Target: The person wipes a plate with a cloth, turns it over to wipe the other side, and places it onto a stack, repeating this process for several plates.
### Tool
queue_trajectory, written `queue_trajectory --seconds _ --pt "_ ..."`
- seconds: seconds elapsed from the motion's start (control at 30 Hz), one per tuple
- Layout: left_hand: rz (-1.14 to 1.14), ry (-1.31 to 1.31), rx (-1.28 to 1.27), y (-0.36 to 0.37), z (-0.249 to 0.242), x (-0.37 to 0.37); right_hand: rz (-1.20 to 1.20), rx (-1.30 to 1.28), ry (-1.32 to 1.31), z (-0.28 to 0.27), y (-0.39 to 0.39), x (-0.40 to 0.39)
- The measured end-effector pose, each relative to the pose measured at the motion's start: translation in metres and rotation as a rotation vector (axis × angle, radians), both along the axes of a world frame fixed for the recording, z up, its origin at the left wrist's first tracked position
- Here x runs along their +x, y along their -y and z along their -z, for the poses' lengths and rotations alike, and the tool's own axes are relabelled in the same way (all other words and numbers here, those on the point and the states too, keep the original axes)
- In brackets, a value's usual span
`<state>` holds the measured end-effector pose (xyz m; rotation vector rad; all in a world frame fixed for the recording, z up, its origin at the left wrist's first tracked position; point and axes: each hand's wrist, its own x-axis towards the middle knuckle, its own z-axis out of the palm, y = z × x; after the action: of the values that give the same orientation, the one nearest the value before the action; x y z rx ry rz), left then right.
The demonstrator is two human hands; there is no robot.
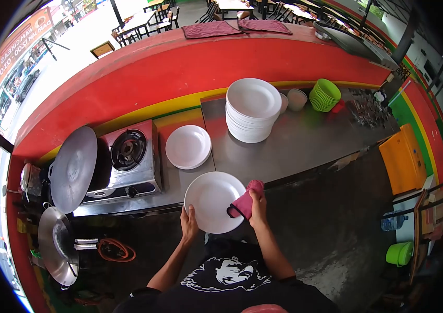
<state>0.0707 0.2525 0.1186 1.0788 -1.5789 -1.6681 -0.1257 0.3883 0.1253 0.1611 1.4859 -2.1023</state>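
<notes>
A white plate [211, 201] is held up in front of me, just off the counter's front edge. My left hand [189, 224] grips its left rim, thumb on the upper face. In my right hand [257, 208] is a bunched pink cloth [243, 202] with a dark border, lying against the plate's right side. Whether the right fingers also touch the plate cannot be made out. Beyond it on the counter lies another white plate or small stack [188, 146]. Further right stands a tall stack of white plates [252, 112].
A gas stove [130, 156] and a large wok [74, 169] stand left on the steel counter [305, 151]. Green bowls [325, 95] and a heap of cutlery [371, 108] are at the right. Below hang pans [57, 245]; an orange chair [403, 159] stands right.
</notes>
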Motion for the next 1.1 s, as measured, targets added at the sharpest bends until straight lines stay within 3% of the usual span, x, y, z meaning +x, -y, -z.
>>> queue_trajectory --seconds 0.13,0.2,0.4,0.63,0.77,1.1 --pt "-0.093 0.091 -0.001 0.050 0.016 -0.018 -0.163 0.012 0.119 0.006 0.053 -0.011" --pt "-0.129 0.162 -0.032 0.078 0.023 -0.031 -0.159 0.065 -0.093 0.022 0.085 -0.015" --pt "-0.210 0.297 -0.082 0.133 0.064 -0.052 -0.390 0.292 -0.287 0.053 0.162 -0.061" --pt "-0.191 0.341 -0.069 0.192 0.074 -0.078 -0.338 0.440 -0.468 0.080 0.227 -0.085" --pt "-0.159 0.247 -0.098 0.230 0.127 -0.084 -0.297 0.518 -0.546 0.091 0.246 -0.090" --pt "-0.227 0.157 -0.125 0.253 0.110 -0.117 -0.333 0.562 -0.669 0.098 0.269 -0.109"
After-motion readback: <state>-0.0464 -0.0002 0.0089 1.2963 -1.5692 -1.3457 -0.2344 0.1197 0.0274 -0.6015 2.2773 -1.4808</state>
